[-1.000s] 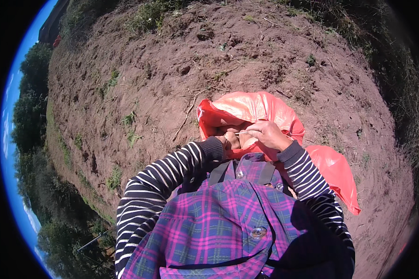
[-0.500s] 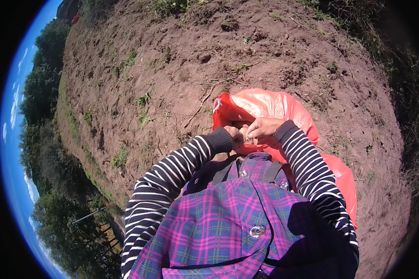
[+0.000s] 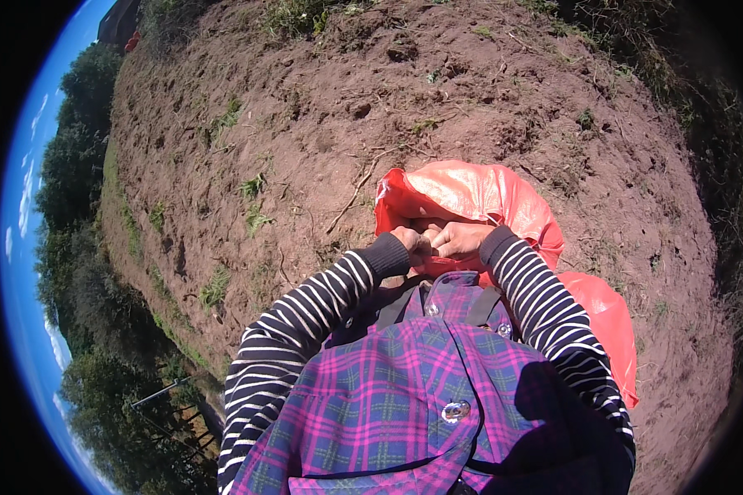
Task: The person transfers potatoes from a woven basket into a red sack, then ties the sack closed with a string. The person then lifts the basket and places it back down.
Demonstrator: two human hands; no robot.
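An orange-red woven sack (image 3: 479, 186) stands in front of me, its mouth gaping toward the left. Both my hands meet at this mouth, close against each other. My left hand (image 3: 409, 241) is closed, knuckles up, at the near side of the opening. Beside it my right hand (image 3: 461, 239) is closed too, fingertips against the left hand's fingers. What they pinch between them is hidden. Pale brownish shapes show in the shaded mouth behind the fingers, too dark to name. A thin whitish strand (image 3: 493, 219) lies on the sack above my right wrist.
A second orange-red sack part or sack (image 3: 603, 318) lies to the right of my right forearm. Reddish bare soil (image 3: 305, 140) with clods, twigs and small weeds (image 3: 253, 185) surrounds me. Dark brush (image 3: 710, 165) edges the right; trees (image 3: 99, 280) stand at the left.
My right hand has turned and its fingers have curled in, with the thumb no longer stretched toward the left hand. The left hand has shifted slightly; the sack's top sags a little.
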